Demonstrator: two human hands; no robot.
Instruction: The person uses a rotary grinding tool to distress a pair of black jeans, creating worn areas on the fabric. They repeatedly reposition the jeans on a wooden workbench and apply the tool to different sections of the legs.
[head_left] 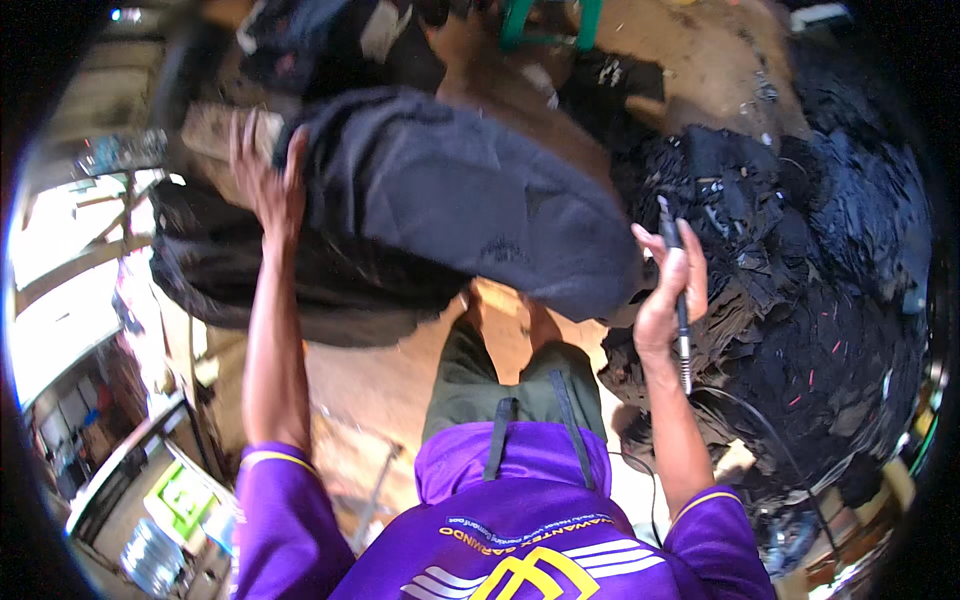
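A long rounded form, wrapped in dark cloth (450, 200), stretches across the space in front of me. Its lower side carries a scuffed patch. At its left end my left hand (268, 180) has its fingers stretched and spread, near or on the edge of the cloth. A pale brown block (205, 130) lies by those fingertips. My right hand (672, 290), by the rounded right end, is closed around a slim black pen-shaped tool (671, 232). Its tip points away from me, and a thin cable (740, 400) leads off its metal rear end.
A large heap of black cloth (780, 280) fills the right side. More dark cloth (230, 270) hangs below the form at left. The legs of a green stool (550, 25) stand at the far edge. A clear plastic container (155, 555) is at lower left.
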